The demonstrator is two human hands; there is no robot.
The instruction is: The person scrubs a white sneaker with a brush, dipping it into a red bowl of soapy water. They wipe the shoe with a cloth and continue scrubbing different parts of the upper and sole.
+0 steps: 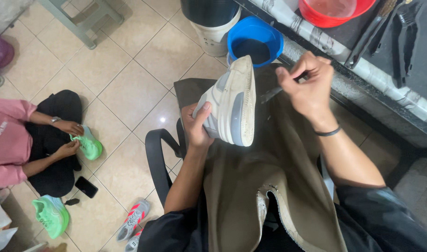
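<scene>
**A:** While the left hand [197,125] is clamped on that white and grey sneaker [232,100], fingers closed round its upper and thumb pressed on the side, what has the right one got?

**B:** The right hand [308,84] is curled shut round a thin dark tool [274,93], probably a small brush, just to the right of the sneaker. The tool's tip reaches toward the sole edge; I cannot tell whether it touches.

**A:** Which way does the sneaker lie?

**B:** Its long axis runs nearly straight away from the person. One end points up toward the blue bucket [255,39], the other back toward the lap. The pale sole faces right, toward the tool. It is held in the air above a brown apron [279,182].

**A:** Counts?

**B:** One sneaker in hand, one tool, one black band on the right wrist. Beyond the sneaker: one blue bucket, one pale bin [213,32] left of it, one red basin [335,11] further right.

**A:** And to the sneaker's left?

**B:** A black chair arm [157,158] just below left. Well left, another person in a pink top sits on the tiled floor [129,88], both hands on one green shoe [88,143]. A second green shoe [51,214] lies lower down, a black phone [86,186] between them, and two grey and red shoes [133,219] lie nearest the chair.
</scene>
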